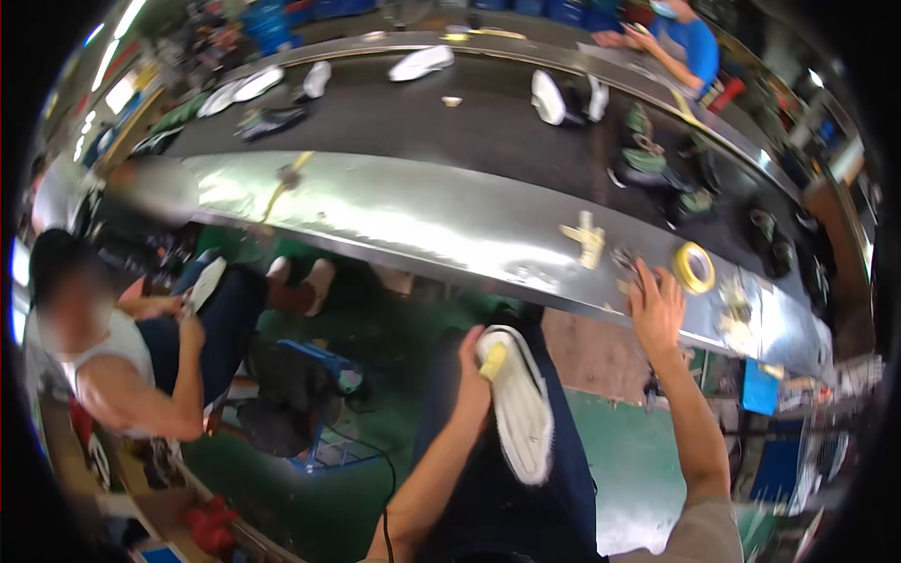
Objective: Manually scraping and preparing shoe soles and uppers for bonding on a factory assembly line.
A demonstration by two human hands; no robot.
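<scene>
My left hand (475,375) grips a shoe (527,427) by its edge over my lap. Its off-white sole faces up, and a short yellow strip (493,362) lies across the end near my thumb. Out at the metal ledge (422,206), my right hand (660,310) reaches with fingers stretched and somewhat apart. Its fingertips are beside a small dark metallic thing (622,255), too small to make out. Just right of that hand sits a roll of yellow tape (694,267). Crossed pale yellow strips (588,239) stick to the ledge at its left.
Beyond the ledge runs a dark conveyor belt (375,103) with several shoes on it, among them a white-soled one (420,63). A seated co-worker (141,366) at the left holds a shoe. Another person (690,47) in blue is across the belt. A blue stool (324,450) stands left of my legs.
</scene>
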